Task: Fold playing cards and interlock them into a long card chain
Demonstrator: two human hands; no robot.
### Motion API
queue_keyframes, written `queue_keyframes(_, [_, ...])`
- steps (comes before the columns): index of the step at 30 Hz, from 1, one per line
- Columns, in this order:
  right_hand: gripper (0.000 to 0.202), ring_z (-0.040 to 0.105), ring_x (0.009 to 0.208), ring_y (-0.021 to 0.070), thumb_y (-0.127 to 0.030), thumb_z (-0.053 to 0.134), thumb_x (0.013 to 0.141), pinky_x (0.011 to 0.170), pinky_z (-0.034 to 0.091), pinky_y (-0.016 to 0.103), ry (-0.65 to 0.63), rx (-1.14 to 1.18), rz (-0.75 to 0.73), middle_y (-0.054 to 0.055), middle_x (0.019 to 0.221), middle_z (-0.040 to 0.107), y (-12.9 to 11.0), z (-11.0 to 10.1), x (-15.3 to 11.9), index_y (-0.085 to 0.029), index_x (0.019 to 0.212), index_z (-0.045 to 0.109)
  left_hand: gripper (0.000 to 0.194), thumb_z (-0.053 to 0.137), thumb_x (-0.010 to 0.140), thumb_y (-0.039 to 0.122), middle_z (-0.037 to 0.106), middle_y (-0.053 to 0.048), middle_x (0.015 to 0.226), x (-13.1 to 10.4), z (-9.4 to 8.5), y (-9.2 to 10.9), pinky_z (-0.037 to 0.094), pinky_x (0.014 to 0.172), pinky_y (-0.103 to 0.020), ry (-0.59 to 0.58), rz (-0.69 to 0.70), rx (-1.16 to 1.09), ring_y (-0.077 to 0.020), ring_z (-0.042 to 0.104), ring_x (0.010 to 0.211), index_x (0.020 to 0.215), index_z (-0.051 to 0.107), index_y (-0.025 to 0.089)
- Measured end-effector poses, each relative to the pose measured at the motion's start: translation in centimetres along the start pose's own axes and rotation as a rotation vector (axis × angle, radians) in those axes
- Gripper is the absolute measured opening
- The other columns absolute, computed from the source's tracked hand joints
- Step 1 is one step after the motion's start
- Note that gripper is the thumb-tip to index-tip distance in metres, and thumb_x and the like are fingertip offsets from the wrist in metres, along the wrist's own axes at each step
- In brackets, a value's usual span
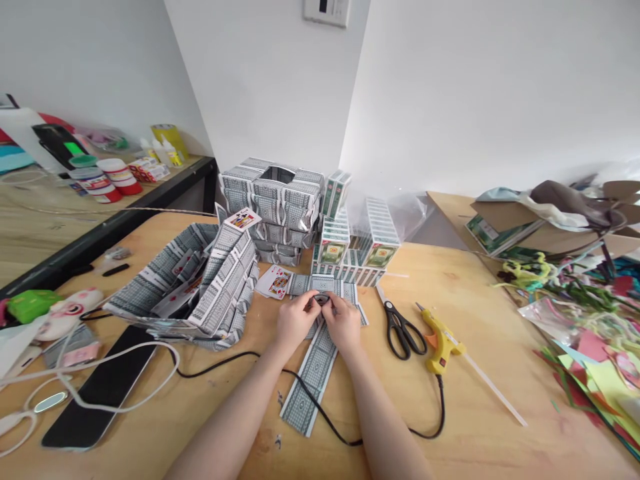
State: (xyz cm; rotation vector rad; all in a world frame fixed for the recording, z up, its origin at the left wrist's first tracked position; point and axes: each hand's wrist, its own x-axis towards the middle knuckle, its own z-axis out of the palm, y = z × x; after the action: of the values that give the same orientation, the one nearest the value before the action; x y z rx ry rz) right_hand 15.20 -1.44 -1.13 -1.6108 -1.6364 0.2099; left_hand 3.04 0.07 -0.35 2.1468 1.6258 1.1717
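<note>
My left hand (296, 321) and my right hand (343, 325) meet at the middle of the table. Fingers and thumbs of both pinch a small grey playing card (323, 299), bent and mostly hidden between the fingertips. Under and behind them lie grey-backed cards joined in a cross-like layout (345, 290). A long strip of cards (311, 383) runs from there toward me, between my forearms. Face-up cards (275, 283) rest just left of the layout.
A card-covered basket (235, 293) holding loose cards stands left; a card-covered box (285, 193) and stacked card packs (377, 233) stand behind. Black scissors (400, 330) and a yellow glue gun (443, 343) lie right. The gun's black cord (320, 408) crosses the strip.
</note>
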Motion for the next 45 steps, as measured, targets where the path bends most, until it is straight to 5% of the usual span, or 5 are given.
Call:
queue_keyframes(14, [0.030, 0.060, 0.063, 0.0161, -0.021, 0.040, 0.075, 0.063, 0.045, 0.025, -0.024, 0.135, 0.104, 0.002, 0.073, 0.067, -0.1, -0.6, 0.1, -0.020, 0.090, 0.065, 0.025, 0.049, 0.071, 0.017, 0.069, -0.001, 0.068, 0.1, 0.0, -0.3, 0.044, 0.057, -0.018, -0.012, 0.005, -0.009, -0.0115, 0.061, 0.058, 0.089, 0.066, 0.021])
queue_keyframes(22, [0.029, 0.057, 0.060, 0.0160, -0.026, 0.048, 0.073, 0.060, 0.046, 0.027, -0.038, 0.250, 0.139, 0.004, 0.072, 0.064, -0.5, -0.2, 0.1, -0.017, 0.099, 0.059, 0.019, 0.050, 0.076, 0.023, 0.068, -0.003, 0.087, 0.3, -0.1, 0.3, 0.049, 0.072, -0.024, -0.036, 0.005, -0.186, -0.0143, 0.063, 0.076, 0.091, 0.062, 0.020])
queue_keyframes(28, [0.025, 0.060, 0.071, 0.0184, -0.024, 0.042, 0.078, 0.068, 0.046, 0.031, -0.025, 0.255, 0.138, 0.006, 0.085, 0.067, -0.3, 0.3, 0.2, -0.020, 0.094, 0.061, 0.018, 0.050, 0.078, 0.029, 0.069, -0.003, 0.081, 0.5, 0.2, -0.3, 0.050, 0.067, -0.025, -0.044, -0.075, -0.282, -0.0147, 0.063, 0.072, 0.084, 0.064, 0.021])
queue_keyframes(45, [0.032, 0.053, 0.056, 0.0145, -0.018, 0.036, 0.073, 0.056, 0.041, 0.024, -0.046, 0.276, 0.144, 0.002, 0.068, 0.061, -0.7, -0.2, 0.2, -0.017, 0.097, 0.058, 0.018, 0.050, 0.079, 0.026, 0.069, -0.002, 0.080, 0.6, 0.2, -0.2, 0.048, 0.063, -0.023, -0.029, -0.150, -0.312, -0.0131, 0.063, 0.069, 0.084, 0.065, 0.020])
